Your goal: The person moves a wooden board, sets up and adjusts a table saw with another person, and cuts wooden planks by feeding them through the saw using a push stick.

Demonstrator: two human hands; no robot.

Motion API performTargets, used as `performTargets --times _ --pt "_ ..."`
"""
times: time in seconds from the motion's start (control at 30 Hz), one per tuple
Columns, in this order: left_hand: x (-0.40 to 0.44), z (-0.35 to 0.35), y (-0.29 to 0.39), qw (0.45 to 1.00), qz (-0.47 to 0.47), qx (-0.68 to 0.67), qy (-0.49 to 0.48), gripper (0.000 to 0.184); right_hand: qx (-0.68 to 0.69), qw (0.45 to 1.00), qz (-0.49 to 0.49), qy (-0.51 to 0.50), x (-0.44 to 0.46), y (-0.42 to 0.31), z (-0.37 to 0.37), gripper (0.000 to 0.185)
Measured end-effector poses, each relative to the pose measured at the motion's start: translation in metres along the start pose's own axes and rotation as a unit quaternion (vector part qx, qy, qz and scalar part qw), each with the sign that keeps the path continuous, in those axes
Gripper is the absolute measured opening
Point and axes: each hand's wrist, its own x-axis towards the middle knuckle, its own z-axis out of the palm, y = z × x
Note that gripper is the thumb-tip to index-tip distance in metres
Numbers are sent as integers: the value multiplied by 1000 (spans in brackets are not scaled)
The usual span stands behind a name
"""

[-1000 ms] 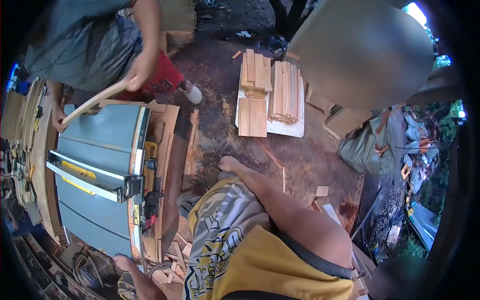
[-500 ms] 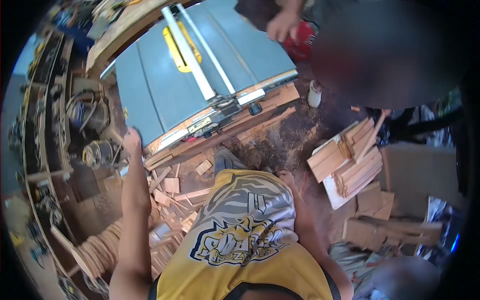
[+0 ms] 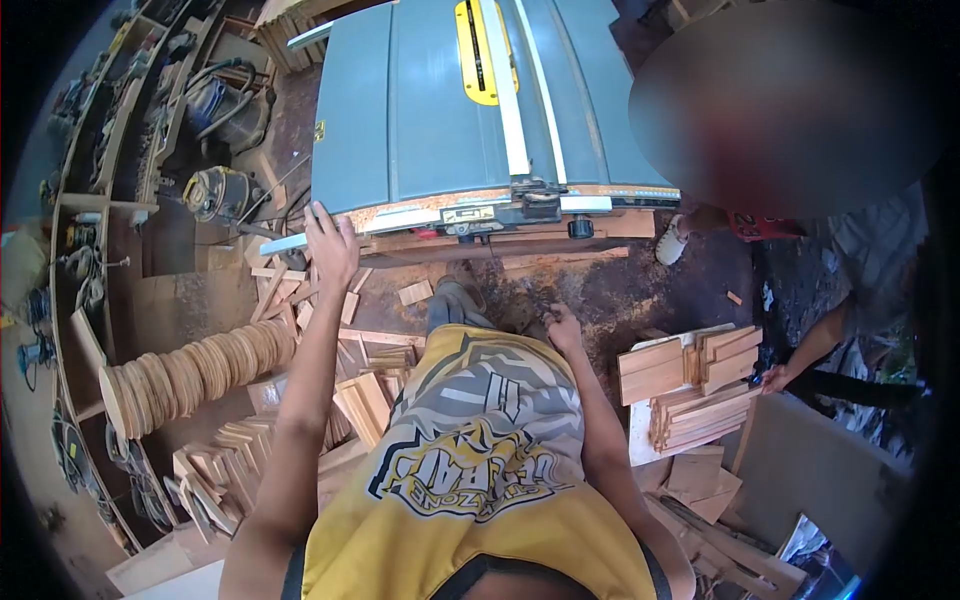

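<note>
My left hand (image 3: 331,245) rests at the front left corner of the blue-grey table saw (image 3: 440,110), fingers spread over its edge, holding nothing. Two white fence rails cross the saw top beside the yellow blade insert (image 3: 478,50). Low at my side, to the right of my shirt, my right hand (image 3: 563,328) hangs above the stained floor, its fingers loosely curled; whether they hold anything is too small to tell. Right of it, stacked wooden slats (image 3: 700,415) lie on a white board.
Another person's hand (image 3: 776,378) is beside the slats at the right. A row of round wooden discs (image 3: 195,375) lies at the left, near cut offcuts (image 3: 230,455). Shelves (image 3: 82,204) of tools and a shop vacuum (image 3: 217,193) stand further left.
The view has turned toward the saw's front edge. The other person's hand now shows beside the slats, and the curved wooden piece seen in that person's hands earlier is no longer there.
</note>
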Motion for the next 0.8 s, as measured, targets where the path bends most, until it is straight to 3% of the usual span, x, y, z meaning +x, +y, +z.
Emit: performTargets --times 0.07,0.3,0.37,0.43,0.5,0.57,0.67,0.7,0.77,0.8 --pt "-9 -2 4 1000 -6 -3 7 61 -56 998 7 37 -4 -27 -9 46" --pt "-30 21 19 996 -56 -20 65 59 62 962 -140 227 4 -73 -28 51" --pt "-51 -5 45 1000 8 -24 -3 54 121 955 -122 243 6 -97 -40 54" --pt "-45 -53 66 965 52 18 -258 50 192 933 -137 271 1 -140 -56 49" --pt "-49 -64 64 949 96 -1 -301 48 220 915 -167 296 7 -164 -68 44" --pt "-54 -53 46 977 144 -80 -132 47 213 901 -185 329 18 -170 -77 32" --pt "-23 -32 39 991 -91 -97 -4 53 160 891 -216 366 10 -196 -84 23" --pt "-16 -24 32 990 -114 -76 -38 60 117 878 -279 371 2 -215 -86 20" --pt "-21 -7 36 995 -76 -36 -44 62 31 839 -394 374 -37 -277 -75 17" --pt "-23 -1 43 997 -55 -16 -49 62 28 851 -434 295 -51 -299 -59 19"
